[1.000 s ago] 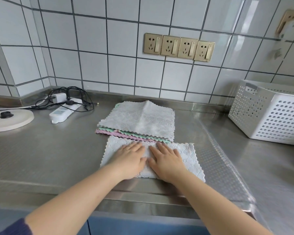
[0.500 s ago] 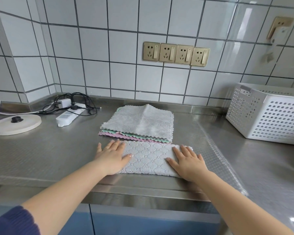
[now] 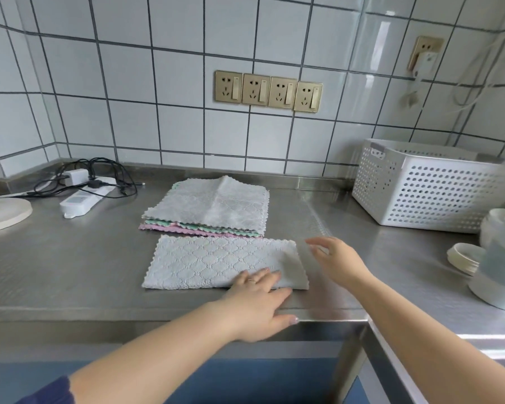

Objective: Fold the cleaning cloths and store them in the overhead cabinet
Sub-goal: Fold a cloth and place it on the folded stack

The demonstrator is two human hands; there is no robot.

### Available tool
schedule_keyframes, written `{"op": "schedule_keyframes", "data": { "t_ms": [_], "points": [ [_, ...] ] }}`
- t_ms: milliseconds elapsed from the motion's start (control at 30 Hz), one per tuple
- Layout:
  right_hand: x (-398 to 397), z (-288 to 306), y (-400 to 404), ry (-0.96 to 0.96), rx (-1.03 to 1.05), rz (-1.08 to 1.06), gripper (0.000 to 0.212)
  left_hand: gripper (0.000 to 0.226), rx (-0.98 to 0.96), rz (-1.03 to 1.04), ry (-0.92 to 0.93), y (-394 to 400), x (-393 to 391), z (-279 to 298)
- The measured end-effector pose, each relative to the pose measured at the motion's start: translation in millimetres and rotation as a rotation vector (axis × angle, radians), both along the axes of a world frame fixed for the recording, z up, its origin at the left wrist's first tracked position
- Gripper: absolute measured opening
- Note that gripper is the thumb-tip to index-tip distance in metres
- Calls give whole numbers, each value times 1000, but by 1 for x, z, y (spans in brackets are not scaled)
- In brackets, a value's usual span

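A white quilted cleaning cloth (image 3: 210,262), folded into a long strip, lies on the steel counter (image 3: 70,266) near its front edge. My left hand (image 3: 260,301) rests flat on the strip's near right part, fingers spread. My right hand (image 3: 337,259) hovers just past the strip's right end, fingers apart and holding nothing. Behind the strip lies a stack of unfolded cloths (image 3: 210,208), grey on top with green and pink edges showing underneath. No cabinet is in view.
A white perforated basket (image 3: 432,185) stands at the back right. A white kettle (image 3: 499,258) and a small round lid (image 3: 464,258) sit at the right edge. A power strip with black cables (image 3: 82,193) and a round white base (image 3: 3,212) lie at the left.
The camera view shifted left. My left hand slid from the strip's left end to its right part. My right hand lifted off the cloth's right end.
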State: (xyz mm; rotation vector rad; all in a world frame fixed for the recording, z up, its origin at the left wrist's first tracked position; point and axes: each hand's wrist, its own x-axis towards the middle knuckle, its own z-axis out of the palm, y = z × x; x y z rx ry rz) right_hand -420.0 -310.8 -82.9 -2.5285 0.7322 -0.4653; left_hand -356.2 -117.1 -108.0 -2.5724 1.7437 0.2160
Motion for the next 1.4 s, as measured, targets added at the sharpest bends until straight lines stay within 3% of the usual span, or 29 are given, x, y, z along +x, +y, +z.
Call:
{"op": "schedule_keyframes", "data": {
  "t_ms": [167, 267, 333, 433, 567, 633, 700, 733, 800, 900, 1100, 1233, 1400],
  "points": [
    [-12, 0, 2, -13, 26, -5, 30, 81, 45, 124, -56, -24, -11, -2],
    [-16, -2, 3, -46, 48, 1, 30, 75, -120, 174, -102, -25, -11, 1],
    [-18, -2, 5, -59, 60, 0, 33, 58, -339, 177, -69, -18, -8, 5],
    [-20, 1, 5, -162, 208, 48, 33, 35, -757, 228, 215, 0, -4, 10],
    [-13, 3, 18, -357, 711, 154, 20, 28, -1115, 355, 640, 26, -8, 11],
    [-5, 0, 26, -354, 835, 226, 35, 28, -1220, 462, 777, 39, -5, 8],
    [2, -3, 34, -329, 905, 284, 65, 26, -1269, 549, 911, 51, 0, 8],
    [7, -5, 37, -324, 921, 297, 73, 26, -1264, 568, 949, 57, 4, 8],
    [20, -5, 48, -293, 894, 282, 54, 28, -1201, 558, 906, 74, 11, 8],
    [40, -8, 63, -222, 754, 243, 31, 39, -1015, 509, 647, 99, 20, 4],
    [81, -9, 90, -44, 236, 185, 8, 61, -671, 504, 350, 131, 43, -6],
    [90, -9, 99, 79, 3, 166, 11, 57, -565, 502, 70, 132, 55, -10],
    [97, -6, 103, 110, -73, 144, 18, 60, -507, 510, 3, 128, 72, -11]
  ]
}}
